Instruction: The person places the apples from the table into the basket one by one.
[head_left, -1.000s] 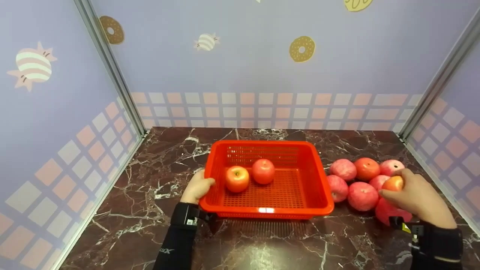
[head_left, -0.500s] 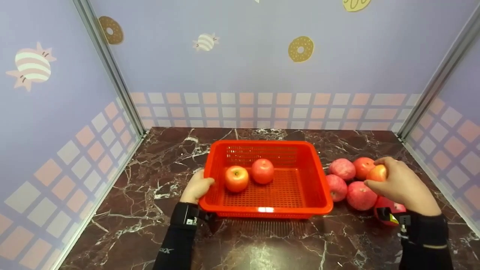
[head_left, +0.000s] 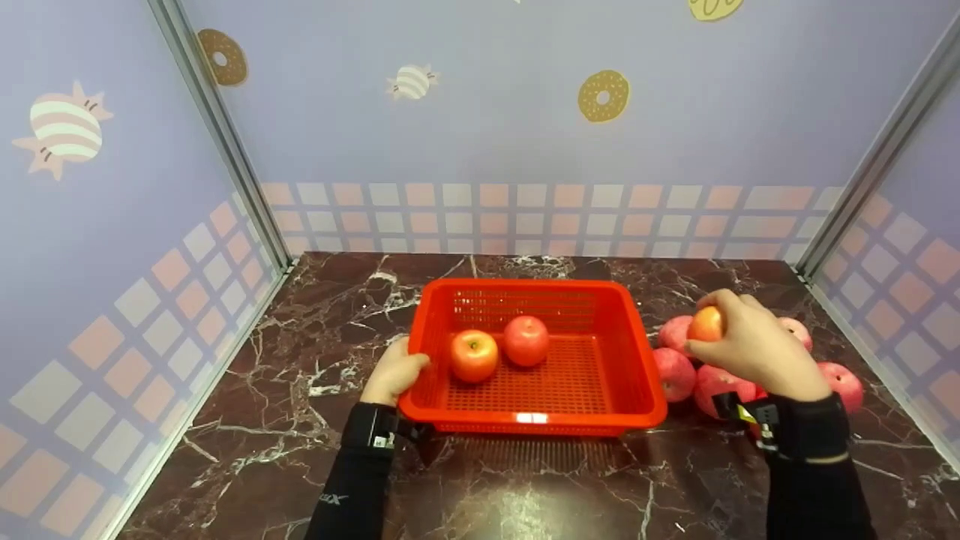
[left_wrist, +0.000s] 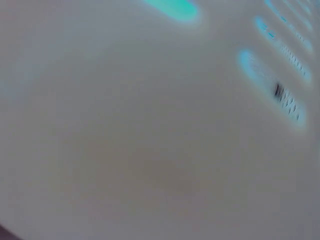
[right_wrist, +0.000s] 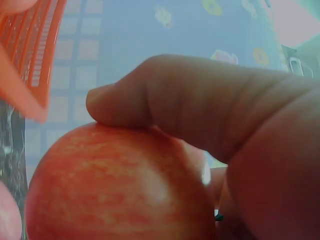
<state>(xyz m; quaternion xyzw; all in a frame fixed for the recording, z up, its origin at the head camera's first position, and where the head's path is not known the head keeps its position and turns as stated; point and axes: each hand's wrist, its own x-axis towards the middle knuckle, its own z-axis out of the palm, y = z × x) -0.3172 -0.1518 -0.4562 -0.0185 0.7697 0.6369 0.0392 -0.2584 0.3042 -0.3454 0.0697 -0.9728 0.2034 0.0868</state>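
Observation:
A red plastic basket stands mid-table in the head view. At its left side my left hand grips the rim, thumb over the inner edge. Inside lie two apples, a yellow-red one and a redder one. To the basket's right, my right hand holds a yellow-red apple above a group of pinkish-red apples. The right wrist view shows the thumb across the held apple's streaked skin. The left wrist view is mostly a grey blur.
More apples, such as one at the far right, sit partly hidden behind my right hand and wrist. Patterned wall panels enclose the dark marble-look table at the back and both sides.
My right hand has carried the yellow-red apple left and up from the right part of the group, toward the basket. The left hand and the basket have stayed in place.

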